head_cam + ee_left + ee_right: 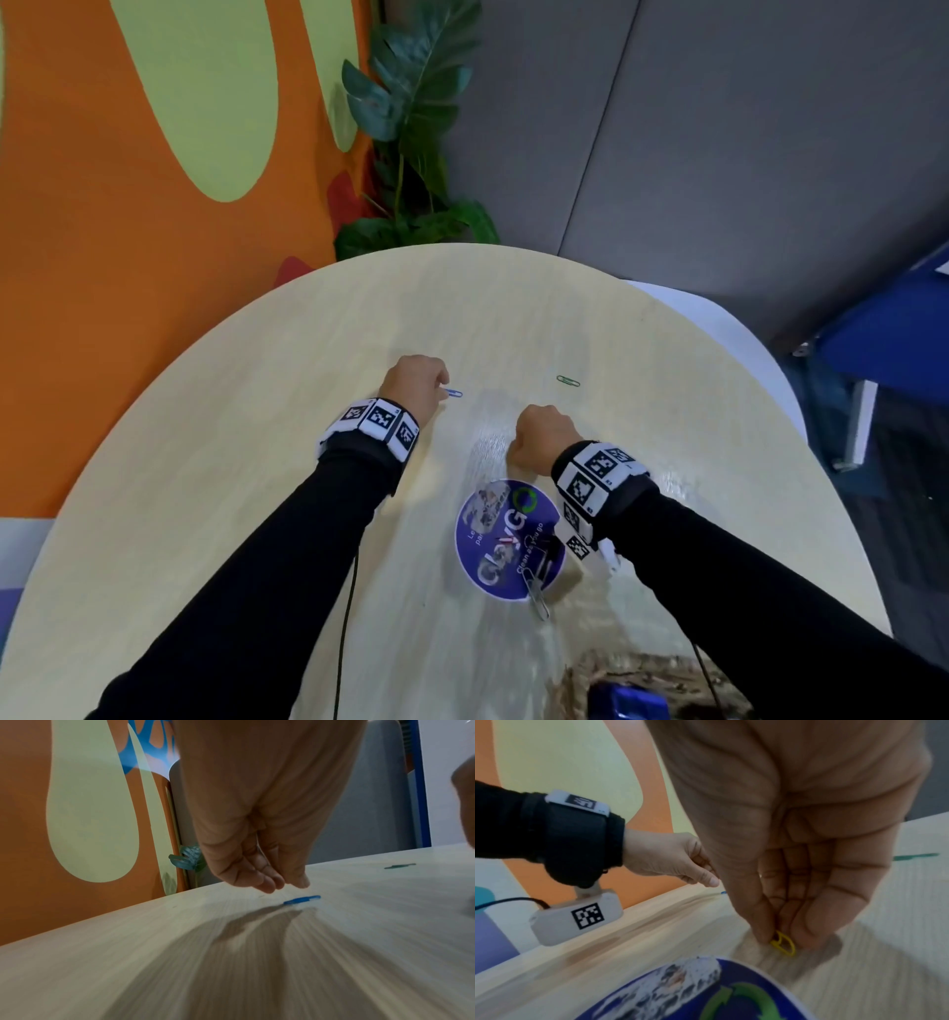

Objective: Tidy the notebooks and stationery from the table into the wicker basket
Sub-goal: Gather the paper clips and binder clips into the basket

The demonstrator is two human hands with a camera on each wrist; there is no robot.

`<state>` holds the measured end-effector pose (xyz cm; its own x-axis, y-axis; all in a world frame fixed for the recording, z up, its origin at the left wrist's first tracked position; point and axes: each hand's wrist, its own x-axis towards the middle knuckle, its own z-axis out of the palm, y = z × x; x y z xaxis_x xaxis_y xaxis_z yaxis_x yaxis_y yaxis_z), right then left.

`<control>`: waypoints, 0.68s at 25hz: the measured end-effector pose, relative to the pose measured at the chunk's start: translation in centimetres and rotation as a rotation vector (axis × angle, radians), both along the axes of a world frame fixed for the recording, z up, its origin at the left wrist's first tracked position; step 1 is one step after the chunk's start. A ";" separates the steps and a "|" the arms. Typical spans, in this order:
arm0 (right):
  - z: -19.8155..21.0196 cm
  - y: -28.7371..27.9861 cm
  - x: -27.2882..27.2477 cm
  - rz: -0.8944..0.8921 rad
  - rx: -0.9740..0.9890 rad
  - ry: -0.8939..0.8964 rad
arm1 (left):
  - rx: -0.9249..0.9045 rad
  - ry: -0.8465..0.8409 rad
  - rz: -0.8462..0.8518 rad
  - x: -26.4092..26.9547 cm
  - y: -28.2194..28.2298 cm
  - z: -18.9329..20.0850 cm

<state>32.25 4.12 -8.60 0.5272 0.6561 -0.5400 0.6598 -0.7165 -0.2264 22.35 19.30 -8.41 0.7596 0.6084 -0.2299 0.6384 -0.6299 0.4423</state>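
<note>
Spanning most of the head view, the pale table (215,462) carries a round purple sticker (506,539); the wicker basket (616,683) sits at its near edge; the left hand (413,383) hovers with fingertips (267,885) drawn together just above the blue paperclip (302,900), not touching; the right hand (544,437) pinches a yellow paperclip (784,943), seen only from its wrist camera; a green paperclip (568,381) lies apart. Such clips are probably light, thin and slippery; nipping an end should lift them.
</note>
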 end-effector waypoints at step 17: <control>14.8 -24.1 -9.0 -0.030 0.345 0.196 | 0.131 -0.030 -0.004 0.3 -2.0 0.6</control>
